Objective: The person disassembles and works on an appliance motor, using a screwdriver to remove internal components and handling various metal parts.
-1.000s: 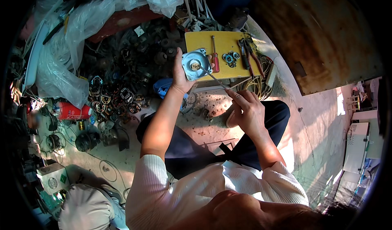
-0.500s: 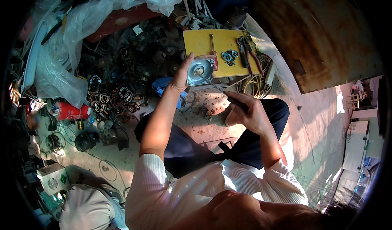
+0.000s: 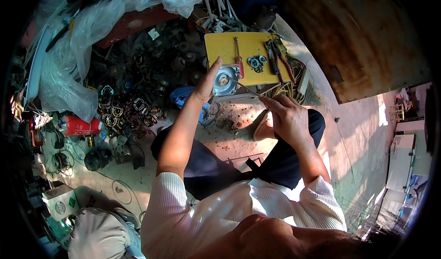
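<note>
A square silver metal housing (image 3: 219, 87) with a round seat in its middle is in my left hand (image 3: 207, 82), my thumb along its left side. My right hand (image 3: 289, 119) grips a long thin tool like a screwdriver (image 3: 249, 89), whose shaft runs up-left to the middle of the housing; its handle is mostly hidden in my fingers. Just beyond, a yellow board (image 3: 250, 77) bears a red-handled screwdriver (image 3: 240, 63), several small rings (image 3: 254, 62) and pliers (image 3: 284, 61).
Piles of motor parts (image 3: 133, 107), plastic sheeting (image 3: 64, 91) and a red container (image 3: 82, 126) lie left. A cable coil (image 3: 289, 98) is beside the board, a blue bag (image 3: 181, 98) left of it, a rusty sheet (image 3: 363, 38) upper right, a cardboard-like box (image 3: 59, 199) lower left.
My right hand has shifted right from where it was, still on the thin tool. My left hand and the housing moved slightly right since a second ago, the housing changing its tilt.
</note>
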Available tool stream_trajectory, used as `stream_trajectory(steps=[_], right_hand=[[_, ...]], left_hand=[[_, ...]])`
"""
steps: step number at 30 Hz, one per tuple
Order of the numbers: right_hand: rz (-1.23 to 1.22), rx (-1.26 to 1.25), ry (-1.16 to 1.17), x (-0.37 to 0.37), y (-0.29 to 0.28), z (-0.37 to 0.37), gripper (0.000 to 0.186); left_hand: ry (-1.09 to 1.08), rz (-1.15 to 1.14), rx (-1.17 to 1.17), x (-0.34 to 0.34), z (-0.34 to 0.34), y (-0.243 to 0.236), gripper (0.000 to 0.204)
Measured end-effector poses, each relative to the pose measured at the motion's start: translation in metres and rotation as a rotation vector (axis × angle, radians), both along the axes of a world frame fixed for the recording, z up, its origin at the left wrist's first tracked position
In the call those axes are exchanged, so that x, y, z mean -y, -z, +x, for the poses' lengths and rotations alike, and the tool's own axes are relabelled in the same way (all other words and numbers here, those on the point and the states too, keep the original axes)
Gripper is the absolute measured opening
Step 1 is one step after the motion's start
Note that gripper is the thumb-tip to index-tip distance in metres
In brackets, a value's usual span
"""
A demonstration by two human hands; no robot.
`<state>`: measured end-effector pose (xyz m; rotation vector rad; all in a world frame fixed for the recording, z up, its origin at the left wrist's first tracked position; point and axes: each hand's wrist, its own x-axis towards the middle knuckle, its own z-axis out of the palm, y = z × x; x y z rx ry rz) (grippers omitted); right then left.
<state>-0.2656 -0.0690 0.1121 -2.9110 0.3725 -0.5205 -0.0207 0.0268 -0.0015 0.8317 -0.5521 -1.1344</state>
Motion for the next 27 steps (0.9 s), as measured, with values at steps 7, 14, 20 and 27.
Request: stream_trajectory(steps=[7,14,20,27], right_hand=[[0.041,-0.119,-0.094,0.000,-0.007,-0.001,0.033],[0.284,-0.146,-0.086,0.006,0.001,0.001,0.052],[0.430,-0.051,-0.076,-0.003,0.003,0.000,0.042],[0.529,-0.111,-0.027,-0.001,-0.012,-0.011,0.041]], left_hand=[[0.050,0.052,0.031,-0.002,0.005,0.008,0.075],[-0.047,-0.032,-0.148,-0.010,-0.004,-0.017,0.081],[-0.015,-0.032,-0.096,-0.014,-0.003,-0.014,0.087],[-0.030,-0.089,0.018,-0.013,0.006,-0.003,0.088]])
